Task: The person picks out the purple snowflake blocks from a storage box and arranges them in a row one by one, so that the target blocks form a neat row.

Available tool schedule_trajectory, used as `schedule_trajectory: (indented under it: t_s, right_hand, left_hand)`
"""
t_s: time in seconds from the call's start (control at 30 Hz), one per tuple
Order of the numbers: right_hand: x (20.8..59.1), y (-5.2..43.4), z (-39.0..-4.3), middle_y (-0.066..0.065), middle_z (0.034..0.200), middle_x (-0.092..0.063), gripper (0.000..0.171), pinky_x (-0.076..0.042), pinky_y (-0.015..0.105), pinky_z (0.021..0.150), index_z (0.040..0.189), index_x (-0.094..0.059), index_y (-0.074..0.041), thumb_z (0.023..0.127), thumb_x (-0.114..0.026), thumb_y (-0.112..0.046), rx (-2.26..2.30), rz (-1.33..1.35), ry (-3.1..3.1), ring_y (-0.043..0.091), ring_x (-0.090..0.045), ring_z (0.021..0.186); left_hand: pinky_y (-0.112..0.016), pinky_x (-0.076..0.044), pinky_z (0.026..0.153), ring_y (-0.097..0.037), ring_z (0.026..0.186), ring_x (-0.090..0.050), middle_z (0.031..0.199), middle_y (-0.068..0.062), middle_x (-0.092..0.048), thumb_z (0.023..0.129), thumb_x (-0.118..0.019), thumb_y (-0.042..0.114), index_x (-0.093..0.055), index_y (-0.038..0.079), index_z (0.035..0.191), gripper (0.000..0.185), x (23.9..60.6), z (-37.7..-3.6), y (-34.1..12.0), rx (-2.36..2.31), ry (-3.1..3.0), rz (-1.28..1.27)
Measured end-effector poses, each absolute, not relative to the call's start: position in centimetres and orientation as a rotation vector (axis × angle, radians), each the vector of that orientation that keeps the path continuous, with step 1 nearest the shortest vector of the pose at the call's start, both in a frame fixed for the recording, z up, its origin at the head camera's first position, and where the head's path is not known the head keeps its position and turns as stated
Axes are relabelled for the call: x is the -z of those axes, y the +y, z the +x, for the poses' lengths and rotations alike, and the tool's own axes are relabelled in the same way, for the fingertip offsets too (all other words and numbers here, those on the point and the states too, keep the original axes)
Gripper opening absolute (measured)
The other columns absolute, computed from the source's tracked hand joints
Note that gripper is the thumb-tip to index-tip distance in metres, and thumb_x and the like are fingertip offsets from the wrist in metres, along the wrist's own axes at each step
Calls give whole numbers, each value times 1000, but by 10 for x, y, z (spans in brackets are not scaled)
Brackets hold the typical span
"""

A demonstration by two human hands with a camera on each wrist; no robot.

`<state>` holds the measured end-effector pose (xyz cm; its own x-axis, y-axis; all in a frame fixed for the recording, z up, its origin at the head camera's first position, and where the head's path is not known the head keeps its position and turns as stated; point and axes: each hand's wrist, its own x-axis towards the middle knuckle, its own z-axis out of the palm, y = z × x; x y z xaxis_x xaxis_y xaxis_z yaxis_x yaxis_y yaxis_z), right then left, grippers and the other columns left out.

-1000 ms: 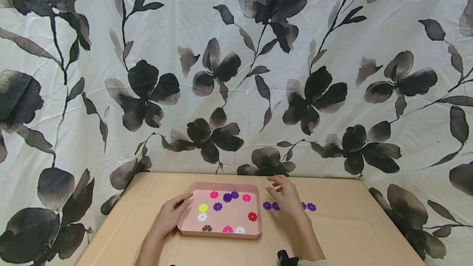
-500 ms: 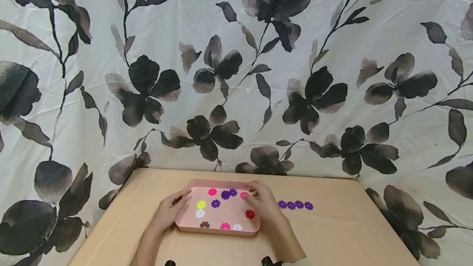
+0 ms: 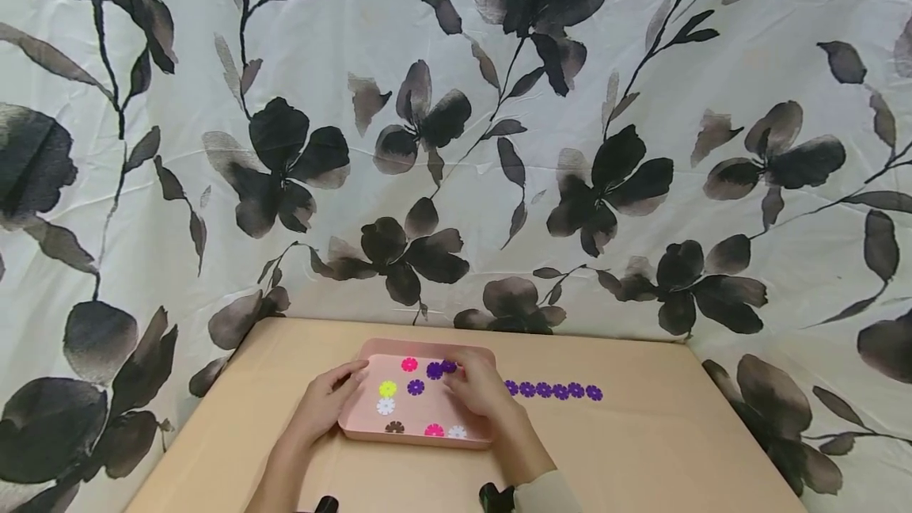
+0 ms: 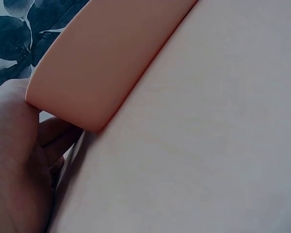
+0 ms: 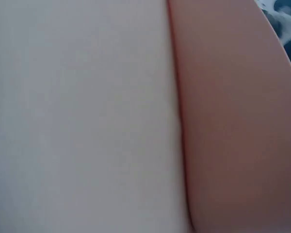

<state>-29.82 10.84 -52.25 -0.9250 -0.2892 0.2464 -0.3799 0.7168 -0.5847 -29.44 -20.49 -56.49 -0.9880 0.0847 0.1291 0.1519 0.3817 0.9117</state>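
- Smooth tan worktop (image 3: 641, 450) before a floral cloth (image 3: 456, 141).
- Pink rounded tray (image 3: 370, 432) holds flat flower discs (image 3: 416, 387).
- Left hand (image 3: 324, 406) grips the tray's left rim.
- Right hand (image 3: 479, 388) curls over its right side; what it holds is unclear.
- Purple discs (image 3: 552, 391) line up right of the tray.

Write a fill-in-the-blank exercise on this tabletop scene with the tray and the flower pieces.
1. The flower pieces lined up on the table to the right of the tray are all ____.
2. The left hand holds the tray's ____ edge.
3. The right hand reaches over the tray's ____ side.
4. The tray is ____ in colour.

Missing words: purple; left; right; pink
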Motion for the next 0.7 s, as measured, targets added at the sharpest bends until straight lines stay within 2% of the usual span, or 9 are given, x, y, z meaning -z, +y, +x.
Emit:
schedule_trajectory:
  t_s: [0.07,0.27,0.5,0.7]
  right_hand:
    - [525,105,-300,8,135,-69,41,-52,52,110,136,-68,-10,96,-74,-13,-920,525,-2796,27,-64,120]
    - [529,102,-302,8,143,-65,44,-40,54,122,143,-63,-11,100,-69,-18,-705,517,-2881,33,-52,141]
    - [534,106,-299,1,119,-73,24,-50,50,112,120,-77,-13,97,-73,-14,-542,574,-2847,24,-62,119]
    - [539,106,-296,-2,110,-75,22,-53,47,106,111,-80,-17,92,-76,-7,-575,537,-2831,21,-60,113]
  left_hand:
    - [-51,-36,124,-33,150,-44,154,-12,-56,105,-63,32,-66,17,141,39,565,-294,-205,1727,-2552,-220]
    - [-52,-36,124,-34,149,-45,153,-13,-57,105,-64,29,-67,13,140,38,558,-289,-199,1759,-2505,-200]
    - [-50,-38,123,-32,149,-46,151,-10,-59,104,-65,33,-69,18,138,37,565,-289,-201,1758,-2513,-163]
    - [-52,-38,122,-35,147,-48,150,-13,-60,104,-65,35,-70,17,137,38,563,-290,-203,1716,-2522,-190]
